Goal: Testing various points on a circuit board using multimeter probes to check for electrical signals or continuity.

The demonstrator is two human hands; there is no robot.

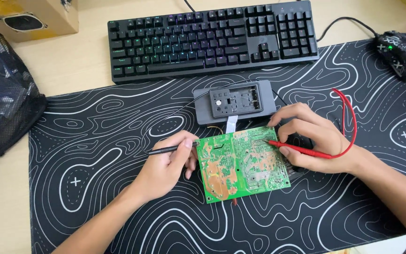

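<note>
A green circuit board (240,162) lies solder side up on a black desk mat (95,141) with white wavy lines. My left hand (165,167) grips a black test probe (163,150), its tip at the board's upper left edge. My right hand (313,138) pinches a red test probe (301,149), its tip touching the board's upper middle, while the fingertips rest on the board's top right corner. The red lead (351,117) loops up behind that hand. A grey device (235,104) with an open back lies just beyond the board, joined to it by a white ribbon.
A black backlit keyboard (212,37) lies at the mat's far edge. A black mouse (400,52) sits far right. A cardboard box (34,16) stands at the far left, and a black mesh bag (3,94) lies left of the mat.
</note>
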